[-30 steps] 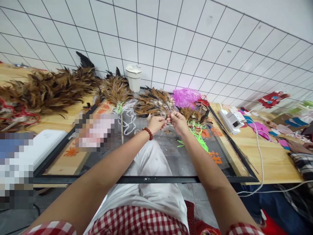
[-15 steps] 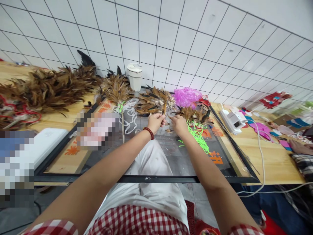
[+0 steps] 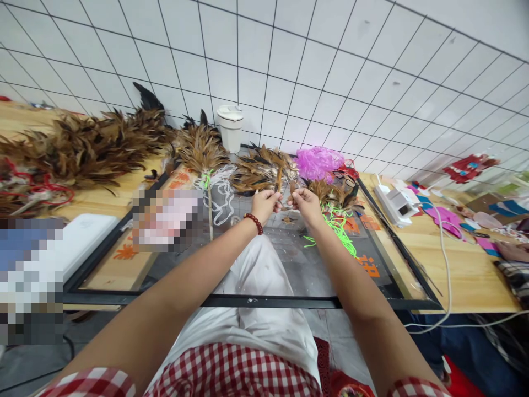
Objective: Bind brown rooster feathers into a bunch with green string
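Note:
My left hand (image 3: 264, 207), with a brown bead bracelet (image 3: 253, 224) on the wrist, pinches a brown feather (image 3: 279, 179) that points up. Close on its right, my right hand (image 3: 306, 205) has thumb and forefinger together on a small brown feather (image 3: 293, 187); its lower end is hidden by the fingers. Behind both hands lies a pile of brown feathers (image 3: 260, 165). Another feather bunch (image 3: 330, 194) is beside my right hand, with bright green cords (image 3: 342, 234) below it. A few loose feather bits (image 3: 288, 220) lie on the glass under my hands.
A black-framed glass panel (image 3: 289, 301) covers the wooden table (image 3: 475, 275). Around it are a feather duster (image 3: 202, 149), white cord (image 3: 223, 198), a lidded cup (image 3: 230, 129), pink plastic (image 3: 320, 162) and a white power strip (image 3: 394, 204). A person's checked sleeve (image 3: 514, 281) shows at right.
My right hand has turned and come slightly up, and a small feather now shows at its fingertips. My left hand keeps its feather in nearly the same place. The view has shifted slightly.

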`<state>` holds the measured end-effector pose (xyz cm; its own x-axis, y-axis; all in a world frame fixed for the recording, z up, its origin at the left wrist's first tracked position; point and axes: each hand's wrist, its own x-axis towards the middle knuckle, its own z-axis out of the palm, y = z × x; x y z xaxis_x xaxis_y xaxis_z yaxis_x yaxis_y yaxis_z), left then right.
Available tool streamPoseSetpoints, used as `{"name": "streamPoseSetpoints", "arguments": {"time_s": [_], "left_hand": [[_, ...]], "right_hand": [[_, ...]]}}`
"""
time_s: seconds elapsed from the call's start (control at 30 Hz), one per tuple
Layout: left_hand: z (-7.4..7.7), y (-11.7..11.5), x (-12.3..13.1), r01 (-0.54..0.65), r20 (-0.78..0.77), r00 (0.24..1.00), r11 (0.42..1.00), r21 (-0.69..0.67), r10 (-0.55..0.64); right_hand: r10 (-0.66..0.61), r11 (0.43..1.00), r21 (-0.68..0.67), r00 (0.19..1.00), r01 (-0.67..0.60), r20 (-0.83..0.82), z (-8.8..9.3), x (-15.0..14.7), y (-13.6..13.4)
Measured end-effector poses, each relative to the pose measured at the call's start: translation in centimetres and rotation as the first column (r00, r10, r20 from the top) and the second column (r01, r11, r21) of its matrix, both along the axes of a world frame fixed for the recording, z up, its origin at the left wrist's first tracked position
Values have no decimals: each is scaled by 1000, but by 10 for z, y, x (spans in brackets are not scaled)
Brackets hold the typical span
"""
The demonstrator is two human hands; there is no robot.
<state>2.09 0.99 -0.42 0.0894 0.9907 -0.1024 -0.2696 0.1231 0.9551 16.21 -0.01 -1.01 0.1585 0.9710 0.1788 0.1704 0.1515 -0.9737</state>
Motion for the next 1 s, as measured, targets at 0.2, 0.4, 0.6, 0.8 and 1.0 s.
{"name": "streamPoseSetpoints", "arguments": {"time_s": [0.2,0.4,0.6,0.8,1.0], "left_hand": [[6,-1,-3,39,75,997,995,-95,-32],[9,-4,-5,106,39,994,989,-108,-102],[9,-3,-5,123,3,992,987,-100,-123],[8,-4,-5,206,-11,978,975,-78,-208],[7,-2,-3,76,46,996,995,-65,-74]], "right_hand": [[88,990,-68,922,-122,-376,9,-11,-5],[33,994,-76,855,-84,-518,13,-13,-8],[27,988,-103,780,-117,-625,11,-12,-6],[11,980,-142,753,-139,-658,13,-14,-6],[10,950,-197,657,-241,-754,18,-9,-5]]}}
